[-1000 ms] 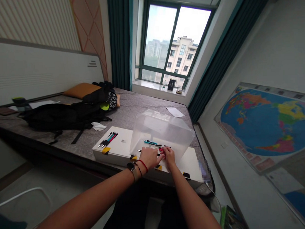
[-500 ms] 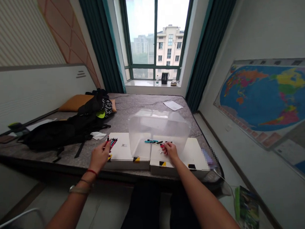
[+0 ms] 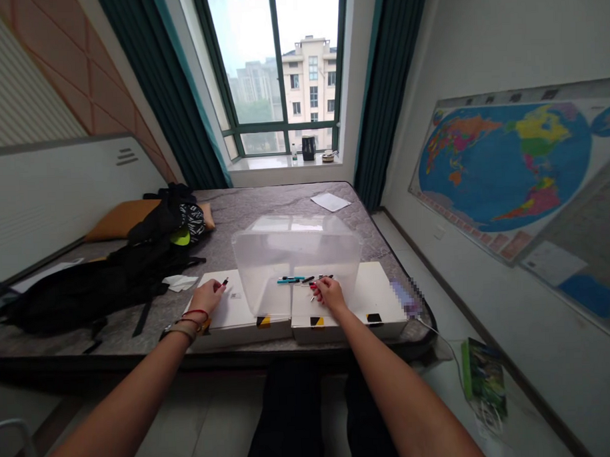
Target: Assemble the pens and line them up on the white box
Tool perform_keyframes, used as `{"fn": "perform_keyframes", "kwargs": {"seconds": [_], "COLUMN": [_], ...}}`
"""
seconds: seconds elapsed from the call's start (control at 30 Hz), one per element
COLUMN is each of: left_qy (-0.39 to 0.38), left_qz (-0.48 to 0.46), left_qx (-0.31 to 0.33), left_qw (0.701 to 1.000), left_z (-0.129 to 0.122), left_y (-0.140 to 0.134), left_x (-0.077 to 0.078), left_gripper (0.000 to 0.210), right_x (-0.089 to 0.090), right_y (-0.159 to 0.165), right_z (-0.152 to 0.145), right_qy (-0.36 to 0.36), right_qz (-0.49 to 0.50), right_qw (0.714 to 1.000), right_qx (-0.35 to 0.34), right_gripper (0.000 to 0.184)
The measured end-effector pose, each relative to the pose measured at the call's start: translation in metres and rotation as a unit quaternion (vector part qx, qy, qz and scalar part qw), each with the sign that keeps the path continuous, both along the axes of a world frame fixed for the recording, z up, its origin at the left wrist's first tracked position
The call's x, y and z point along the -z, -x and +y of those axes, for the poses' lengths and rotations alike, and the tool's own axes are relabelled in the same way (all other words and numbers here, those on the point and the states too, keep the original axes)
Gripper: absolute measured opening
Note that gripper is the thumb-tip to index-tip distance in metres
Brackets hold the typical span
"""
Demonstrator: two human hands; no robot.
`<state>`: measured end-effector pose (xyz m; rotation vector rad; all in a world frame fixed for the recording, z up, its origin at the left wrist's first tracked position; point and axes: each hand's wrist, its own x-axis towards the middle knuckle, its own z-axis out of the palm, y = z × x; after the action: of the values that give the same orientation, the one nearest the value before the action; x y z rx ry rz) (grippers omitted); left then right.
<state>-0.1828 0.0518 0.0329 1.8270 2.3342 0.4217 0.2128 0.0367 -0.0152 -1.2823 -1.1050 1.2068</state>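
Observation:
My left hand (image 3: pixel 208 296) is closed above the left white box (image 3: pixel 233 324), and a dark-tipped pen (image 3: pixel 225 281) pokes out of its fingers. The palm and whatever lies beneath it are hidden. In front of the clear plastic bin (image 3: pixel 298 245), my right hand (image 3: pixel 330 295) pinches a pen (image 3: pixel 313 291) with red on it and a thin silvery end. Several pens, among them teal ones (image 3: pixel 289 280), lie just beyond the right fingers, at the bin. The bin rests across the left white box and the right white box (image 3: pixel 377 289).
The boxes lie on a grey mattress (image 3: pixel 264 202) near its front edge. A black backpack (image 3: pixel 121 275) and a crumpled tissue (image 3: pixel 181 282) are at the left. White paper (image 3: pixel 330 201) lies farther back. A cable (image 3: pixel 433 327) runs off the right corner.
The whole view has shifted as the head turned. My left hand has moved over the bunch of pens that showed beside it, which is now out of sight. The right hand keeps its pen.

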Motion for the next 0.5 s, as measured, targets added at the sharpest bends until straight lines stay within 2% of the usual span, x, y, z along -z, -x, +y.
{"fn": "perform_keyframes", "kwargs": {"seconds": [0.27,0.4,0.5], "left_qy": [-0.002,-0.008,-0.048], "left_qz": [0.034,0.052,0.072], "left_qx": [-0.018,-0.002,0.036], "left_qw": [0.999,0.999,0.996], "left_z": [-0.004,-0.008,-0.014], "left_y": [-0.006,-0.013,-0.011], "left_x": [0.022,0.02,0.013], "left_gripper": [0.037,0.039,0.041], "right_x": [0.003,0.003,0.002], "right_y": [0.001,0.001,0.001], "right_z": [0.003,0.003,0.002], "right_qy": [0.006,0.002,0.006], "right_qz": [-0.014,-0.021,-0.021], "right_qw": [1.0,1.0,1.0], "right_qx": [0.008,0.008,0.011], "right_gripper": [0.021,0.022,0.022]}}
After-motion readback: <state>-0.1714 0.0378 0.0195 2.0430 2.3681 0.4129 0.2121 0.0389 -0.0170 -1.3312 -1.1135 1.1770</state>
